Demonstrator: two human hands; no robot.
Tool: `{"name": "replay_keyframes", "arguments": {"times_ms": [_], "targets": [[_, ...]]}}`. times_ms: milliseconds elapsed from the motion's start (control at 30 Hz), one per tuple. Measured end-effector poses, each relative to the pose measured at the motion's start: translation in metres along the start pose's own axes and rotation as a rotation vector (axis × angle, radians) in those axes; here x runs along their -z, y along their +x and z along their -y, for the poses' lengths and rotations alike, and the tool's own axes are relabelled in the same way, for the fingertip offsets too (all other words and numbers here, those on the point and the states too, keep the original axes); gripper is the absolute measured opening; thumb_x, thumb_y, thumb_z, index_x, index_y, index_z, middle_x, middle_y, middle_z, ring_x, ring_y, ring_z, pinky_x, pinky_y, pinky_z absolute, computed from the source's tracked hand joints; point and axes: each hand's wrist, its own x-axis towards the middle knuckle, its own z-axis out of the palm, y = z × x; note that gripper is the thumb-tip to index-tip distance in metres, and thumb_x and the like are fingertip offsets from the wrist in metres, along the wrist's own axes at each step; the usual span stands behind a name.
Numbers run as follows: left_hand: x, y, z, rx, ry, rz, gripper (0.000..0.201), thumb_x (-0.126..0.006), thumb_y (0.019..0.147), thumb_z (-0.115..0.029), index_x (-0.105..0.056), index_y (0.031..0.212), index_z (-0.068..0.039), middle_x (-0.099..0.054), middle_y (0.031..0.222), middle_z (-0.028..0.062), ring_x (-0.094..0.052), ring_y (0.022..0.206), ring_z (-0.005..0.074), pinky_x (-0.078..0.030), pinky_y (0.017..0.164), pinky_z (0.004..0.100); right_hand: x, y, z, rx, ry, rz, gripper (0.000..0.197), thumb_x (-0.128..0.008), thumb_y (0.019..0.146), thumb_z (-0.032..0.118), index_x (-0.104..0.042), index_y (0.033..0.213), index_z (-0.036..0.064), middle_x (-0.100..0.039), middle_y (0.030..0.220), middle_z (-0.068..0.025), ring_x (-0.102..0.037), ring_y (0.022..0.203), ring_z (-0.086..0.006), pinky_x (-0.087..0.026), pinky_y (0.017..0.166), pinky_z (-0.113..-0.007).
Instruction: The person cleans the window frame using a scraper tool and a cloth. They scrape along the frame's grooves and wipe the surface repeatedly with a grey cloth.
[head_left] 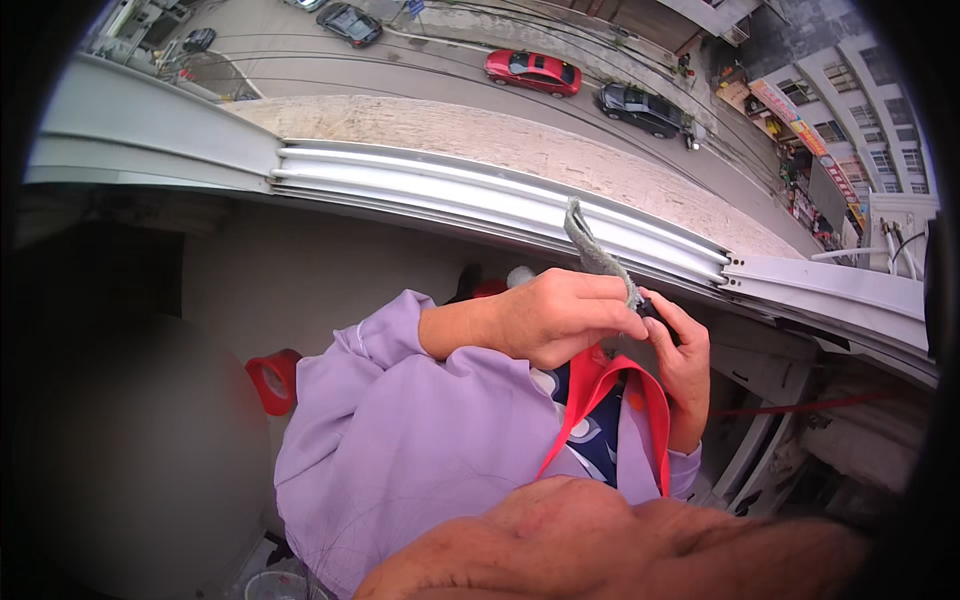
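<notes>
Just inside a window sill, my two hands meet in front of my body. My left hand is closed, its thumb and fingers pinching a thin, fuzzy grey-green strip of cloth-like material. The strip's free end sticks up past the fingers, in front of the window track. Close against it, my right hand has curled fingers and thumb on a small black piece, mostly hidden between the hands. Whether the black piece is joined to the strip I cannot make out. Red straps hang below the hands.
A white sliding-window track runs across ahead, with a rough concrete ledge beyond it. Far below lies a street with parked cars, including a red car. A red ring-shaped object is at left. Shelving stands at right.
</notes>
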Motion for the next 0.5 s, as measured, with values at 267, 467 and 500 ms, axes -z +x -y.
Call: {"name": "replay_keyframes", "arguments": {"times_ms": [267, 467, 500], "targets": [[0.047, -0.082, -0.031, 0.265, 0.404, -0.512, 0.022, -0.060, 0.085, 0.008, -0.068, 0.103, -0.002, -0.053, 0.074, 0.0075, -0.053, 0.061, 0.0171, -0.044, 0.056, 0.0268, -0.096, 0.088, 0.055, 0.338, -0.084, 0.252, 0.036, -0.059, 0.088, 0.000, -0.063, 0.123, 0.0062, -0.057, 0.079, -0.0118, -0.055, 0.065, -0.0213, -0.044, 0.063, -0.030], [0.070, -0.113, -0.039, 0.299, 0.483, -0.701, 0.020, -0.058, 0.085, 0.010, -0.068, 0.099, -0.001, -0.055, 0.075, 0.0069, -0.052, 0.062, 0.0148, -0.043, 0.056, 0.0268, -0.147, 0.119, 0.090, 0.574, -0.234, 0.151, 0.036, -0.060, 0.086, -0.001, -0.064, 0.121, 0.0065, -0.060, 0.082, -0.0156, -0.060, 0.069, -0.0260, -0.045, 0.064, -0.033], [0.074, -0.117, -0.041, 0.292, 0.493, -0.718, 0.020, -0.057, 0.085, 0.010, -0.068, 0.099, -0.001, -0.055, 0.076, 0.0068, -0.052, 0.062, 0.0148, -0.042, 0.056, 0.0268, -0.152, 0.122, 0.093, 0.574, -0.169, 0.151, 0.036, -0.060, 0.086, -0.001, -0.064, 0.122, 0.0064, -0.061, 0.084, -0.0156, -0.060, 0.070, -0.0252, -0.046, 0.065, -0.032]]}}
